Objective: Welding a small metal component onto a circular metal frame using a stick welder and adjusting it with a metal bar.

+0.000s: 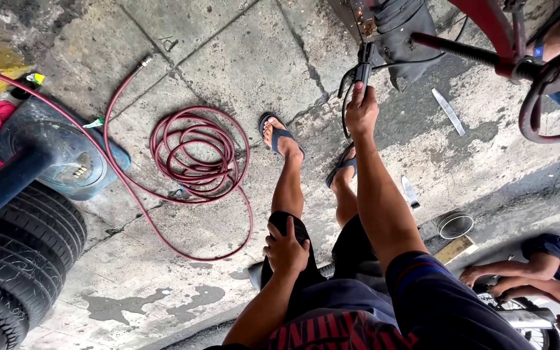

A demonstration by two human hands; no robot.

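Right hand (361, 110) grip holds a black lever (361, 68); left hand (286, 249) rests flat on knee (284, 228), above cracked concrete (228, 52).

Street clutter on cracked concrete
Coiled red hose (192, 155) centre-left, stacked tyres (17, 259) near left, metal tin (455, 225) right, blue flip-flops (280, 133) between

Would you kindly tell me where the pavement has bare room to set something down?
Bare concrete lies beyond the coiled red hose, toward the top, and between the hose loop and the stacked tyres, apart from damp stains. It is crowded around the right hand on the black lever and by the metal ring.
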